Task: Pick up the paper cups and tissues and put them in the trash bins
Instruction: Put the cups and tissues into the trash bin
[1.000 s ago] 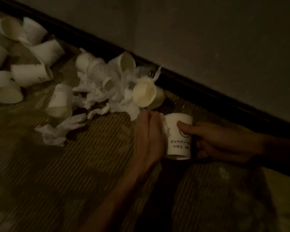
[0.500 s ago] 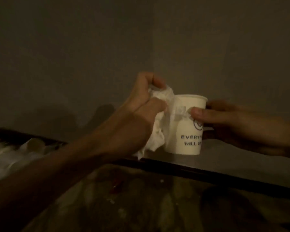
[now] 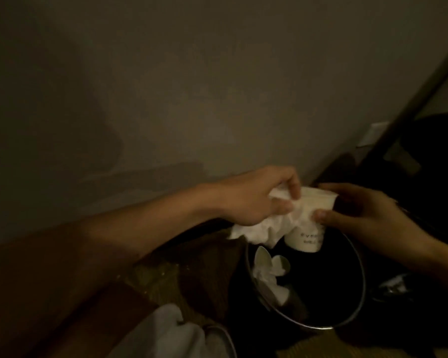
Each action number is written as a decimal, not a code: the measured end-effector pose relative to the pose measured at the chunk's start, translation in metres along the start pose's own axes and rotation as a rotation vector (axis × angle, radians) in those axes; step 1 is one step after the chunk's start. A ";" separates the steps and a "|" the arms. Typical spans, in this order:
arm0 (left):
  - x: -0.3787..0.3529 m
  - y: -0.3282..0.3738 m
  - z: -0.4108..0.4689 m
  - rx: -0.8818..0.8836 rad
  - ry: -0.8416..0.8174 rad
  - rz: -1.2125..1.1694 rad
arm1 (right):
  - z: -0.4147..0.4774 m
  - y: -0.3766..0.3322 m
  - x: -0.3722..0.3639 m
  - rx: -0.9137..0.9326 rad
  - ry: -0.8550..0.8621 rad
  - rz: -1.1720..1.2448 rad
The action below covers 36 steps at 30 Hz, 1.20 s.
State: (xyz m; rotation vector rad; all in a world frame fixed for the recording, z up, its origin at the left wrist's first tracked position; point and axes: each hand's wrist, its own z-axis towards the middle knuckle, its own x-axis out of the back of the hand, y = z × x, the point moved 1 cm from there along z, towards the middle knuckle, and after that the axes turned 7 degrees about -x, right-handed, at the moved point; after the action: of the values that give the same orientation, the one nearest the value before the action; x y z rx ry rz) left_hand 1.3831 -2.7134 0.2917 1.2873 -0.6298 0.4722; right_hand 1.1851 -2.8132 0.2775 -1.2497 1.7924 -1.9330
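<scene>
Dim plain wall [image 3: 217, 86] and patterned carpet floor [image 3: 166, 280] surround one round black trash bin [image 3: 363, 282]. Just above its far rim, the right hand [image 3: 367, 215] grasps one paper cup [image 3: 307, 231], fingers curled round it. The left hand [image 3: 248, 202] clenches one crumpled tissue [image 3: 256, 229] touching the cup. White crumpled litter [image 3: 269, 275] lies inside the bin. One second curved rim [image 3: 229, 342] shows left of it.

Above a round black metal-rimmed trash bin [image 3: 357, 303], the left hand [image 3: 254, 200] pinches crumpled white tissue [image 3: 254, 229] while the right hand [image 3: 367, 215] grips a white printed paper cup [image 3: 308, 236]. White scraps [image 3: 268, 277] lie inside the bin.
</scene>
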 end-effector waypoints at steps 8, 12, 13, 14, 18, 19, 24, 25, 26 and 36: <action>-0.065 -0.040 0.034 0.048 -0.196 -0.018 | -0.001 0.081 0.005 -0.217 0.065 -0.468; -0.091 -0.075 0.038 0.114 -0.179 0.003 | 0.002 0.104 -0.003 -0.181 0.128 -0.964; -0.098 -0.083 0.037 0.121 -0.189 0.040 | 0.002 0.110 -0.006 -0.157 0.121 -1.087; -0.105 -0.088 0.037 0.108 -0.204 0.093 | 0.003 0.116 -0.008 -0.144 0.109 -1.166; -0.128 -0.095 0.037 0.019 -0.303 0.299 | 0.007 0.132 -0.014 -0.128 0.065 -1.285; -0.133 -0.097 0.036 0.015 -0.350 0.369 | 0.008 0.135 -0.014 -0.122 0.051 -1.319; -0.128 -0.097 0.040 -0.049 -0.397 0.373 | 0.008 0.134 -0.014 -0.127 -0.008 -1.298; -0.121 -0.093 0.041 -0.059 -0.342 0.342 | 0.007 0.130 -0.014 -0.116 0.004 -1.253; -0.111 -0.088 0.041 -0.068 -0.271 0.320 | 0.007 0.123 -0.014 -0.091 0.029 -1.194; 0.046 -0.030 -0.043 0.111 0.098 0.571 | 0.014 0.026 -0.095 0.263 0.076 -0.315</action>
State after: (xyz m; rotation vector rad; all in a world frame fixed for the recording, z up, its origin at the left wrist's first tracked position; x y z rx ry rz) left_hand 1.4438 -2.6790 0.2933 1.1692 -0.8991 1.0446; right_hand 1.2430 -2.7657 0.2123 -1.4480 1.3769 -2.3224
